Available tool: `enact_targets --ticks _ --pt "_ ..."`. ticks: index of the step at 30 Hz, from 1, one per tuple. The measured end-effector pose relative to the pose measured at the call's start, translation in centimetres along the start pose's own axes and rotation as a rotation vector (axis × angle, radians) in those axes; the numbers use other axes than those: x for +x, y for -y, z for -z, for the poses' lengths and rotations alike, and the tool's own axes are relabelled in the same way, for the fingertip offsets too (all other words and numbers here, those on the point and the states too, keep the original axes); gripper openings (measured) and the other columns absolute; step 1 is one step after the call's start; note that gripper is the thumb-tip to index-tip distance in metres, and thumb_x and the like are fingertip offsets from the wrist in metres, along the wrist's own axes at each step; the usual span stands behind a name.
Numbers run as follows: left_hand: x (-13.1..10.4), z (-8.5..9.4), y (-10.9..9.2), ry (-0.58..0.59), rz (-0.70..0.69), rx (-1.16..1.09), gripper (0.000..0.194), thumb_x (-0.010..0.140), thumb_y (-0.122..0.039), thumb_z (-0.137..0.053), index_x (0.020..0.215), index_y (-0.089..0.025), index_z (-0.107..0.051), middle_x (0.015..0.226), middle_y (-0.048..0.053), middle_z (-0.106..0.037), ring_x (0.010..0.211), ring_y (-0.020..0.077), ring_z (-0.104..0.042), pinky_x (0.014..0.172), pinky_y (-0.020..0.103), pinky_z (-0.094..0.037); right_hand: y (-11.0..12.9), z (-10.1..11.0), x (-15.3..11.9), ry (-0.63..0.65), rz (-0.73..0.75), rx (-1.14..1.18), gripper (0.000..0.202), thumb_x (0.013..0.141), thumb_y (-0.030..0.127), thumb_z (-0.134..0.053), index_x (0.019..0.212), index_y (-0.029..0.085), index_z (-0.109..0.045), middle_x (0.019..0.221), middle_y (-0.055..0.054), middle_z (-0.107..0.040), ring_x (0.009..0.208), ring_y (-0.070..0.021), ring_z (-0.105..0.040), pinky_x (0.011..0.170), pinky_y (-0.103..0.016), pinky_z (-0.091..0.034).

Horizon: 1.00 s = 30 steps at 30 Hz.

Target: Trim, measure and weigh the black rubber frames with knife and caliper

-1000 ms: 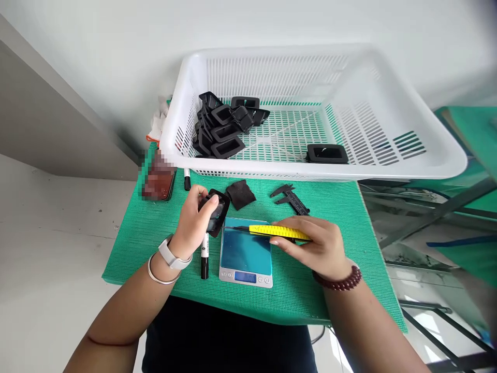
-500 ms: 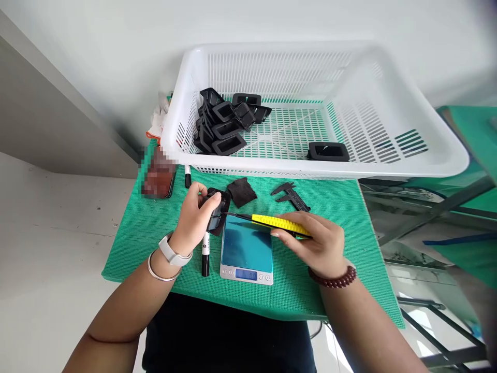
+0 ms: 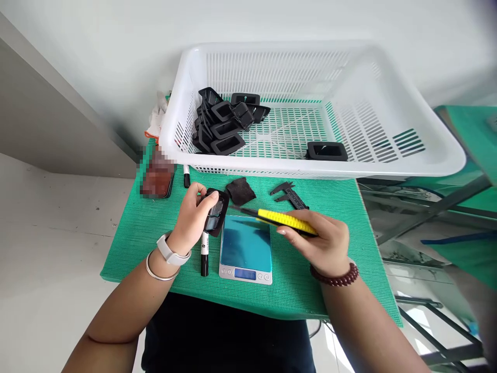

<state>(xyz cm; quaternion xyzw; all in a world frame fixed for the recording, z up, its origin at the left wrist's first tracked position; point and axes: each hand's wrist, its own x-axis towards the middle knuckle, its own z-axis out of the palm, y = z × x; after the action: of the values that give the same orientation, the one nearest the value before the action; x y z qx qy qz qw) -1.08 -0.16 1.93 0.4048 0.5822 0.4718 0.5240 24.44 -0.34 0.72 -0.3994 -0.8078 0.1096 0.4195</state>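
The left hand point(image 3: 191, 212) gripped a black plastic part point(image 3: 216, 212). The right hand point(image 3: 324, 241) gripped a yellow-handled utility knife point(image 3: 287, 220).

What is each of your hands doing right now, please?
Left hand: closed, holding a black plastic part.
Right hand: closed, holding a yellow knife.

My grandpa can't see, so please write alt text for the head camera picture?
The left hand holds a black part while the right hand points a yellow-handled tool toward it over a green-topped table. A digital scale, black caliper, black scrap and two markers lie nearby, and a white basket behind holds more black parts.
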Motion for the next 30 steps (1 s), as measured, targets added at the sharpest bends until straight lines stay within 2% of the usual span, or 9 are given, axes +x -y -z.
enact_targets --ticks 3,4,7,9,13,18,23,27,30 --pt "0.06 0.05 -0.02 -0.012 -0.014 0.007 0.033 0.084 -0.043 -0.062 0.077 -0.023 -0.038 0.06 -0.006 -0.033 0.049 0.0085 -0.034 0.046 0.023 -0.026 0.16 -0.07 0.09 0.117 0.061 0.096 0.023 0.087 0.043 -0.069 0.091 0.021 -0.069 0.078 -0.004 -0.076 0.062 -0.0147 -0.071 0.056 -0.022 -0.057" --pt "0.07 0.06 -0.03 -0.014 -0.016 0.011 0.033 0.084 -0.043 -0.063 0.077 -0.023 -0.037 0.06 -0.006 -0.033 0.05 0.0086 -0.034 0.045 0.023 -0.026 0.2 -0.09 0.11 0.115 0.062 0.086 0.023 0.087 0.043 -0.069 0.09 0.02 -0.069 0.077 -0.004 -0.076 0.061 -0.0147 -0.071 0.056 -0.022 -0.057" --pt "0.12 0.08 -0.03 -0.016 -0.011 0.018 0.033 0.083 -0.043 -0.063 0.078 -0.023 -0.038 0.06 -0.006 -0.033 0.049 0.0088 -0.033 0.045 0.023 -0.026 0.19 -0.05 0.1 0.001 0.012 -0.017 0.021 0.086 0.04 -0.071 0.09 0.019 -0.068 0.075 -0.005 -0.075 0.058 -0.0148 -0.07 0.054 -0.022 -0.056" --pt "0.14 0.08 -0.03 -0.02 -0.007 0.021 0.032 0.083 -0.043 -0.063 0.078 -0.023 -0.038 0.06 -0.006 -0.033 0.05 0.0088 -0.034 0.045 0.023 -0.026 0.15 0.03 0.05 -0.017 0.007 -0.016 0.021 0.086 0.039 -0.071 0.089 0.019 -0.068 0.074 -0.005 -0.075 0.057 -0.0147 -0.07 0.052 -0.022 -0.056" --pt "0.13 0.09 -0.11 -0.019 -0.006 0.008 0.033 0.083 -0.043 -0.063 0.077 -0.023 -0.037 0.06 -0.007 -0.033 0.05 0.0085 -0.033 0.045 0.022 -0.026 0.1 0.04 0.01 0.131 0.058 0.089 0.025 0.087 0.044 -0.069 0.088 0.019 -0.069 0.075 -0.004 -0.075 0.058 -0.0141 -0.07 0.053 -0.022 -0.056" --pt "0.19 0.14 -0.2 -0.018 -0.004 0.019 0.034 0.083 -0.044 -0.063 0.077 -0.023 -0.037 0.06 -0.007 -0.033 0.05 0.0084 -0.032 0.044 0.022 -0.027 0.05 -0.03 0.01 -0.018 0.01 -0.058 0.023 0.086 0.041 -0.071 0.089 0.019 -0.068 0.072 -0.005 -0.074 0.055 -0.0149 -0.068 0.05 -0.023 -0.055" --pt "0.2 0.12 -0.15 -0.025 -0.007 0.018 0.034 0.083 -0.043 -0.063 0.077 -0.023 -0.037 0.061 -0.007 -0.034 0.05 0.0084 -0.033 0.044 0.022 -0.027 0.2 -0.02 -0.05 0.119 0.069 0.042 0.024 0.088 0.044 -0.068 0.089 0.02 -0.068 0.075 -0.004 -0.075 0.058 -0.0143 -0.069 0.053 -0.023 -0.056" --pt "0.13 0.05 -0.08 -0.035 -0.021 0.039 0.034 0.083 -0.041 -0.064 0.077 -0.023 -0.037 0.061 -0.007 -0.034 0.051 0.0083 -0.032 0.044 0.021 -0.028 0.11 -0.21 -0.3 -0.048 0.004 -0.121 0.023 0.086 0.042 -0.071 0.088 0.019 -0.068 0.071 -0.005 -0.074 0.055 -0.0155 -0.068 0.05 -0.024 -0.054" --pt "0.18 0.05 -0.05 -0.047 -0.029 0.036 0.034 0.083 -0.043 -0.065 0.077 -0.023 -0.037 0.062 -0.007 -0.034 0.051 0.008 -0.032 0.044 0.021 -0.027 -0.18 -0.23 -0.6 -0.112 -0.055 -0.154 0.022 0.085 0.042 -0.071 0.087 0.02 -0.069 0.069 -0.004 -0.074 0.052 -0.0158 -0.066 0.048 -0.025 -0.051"
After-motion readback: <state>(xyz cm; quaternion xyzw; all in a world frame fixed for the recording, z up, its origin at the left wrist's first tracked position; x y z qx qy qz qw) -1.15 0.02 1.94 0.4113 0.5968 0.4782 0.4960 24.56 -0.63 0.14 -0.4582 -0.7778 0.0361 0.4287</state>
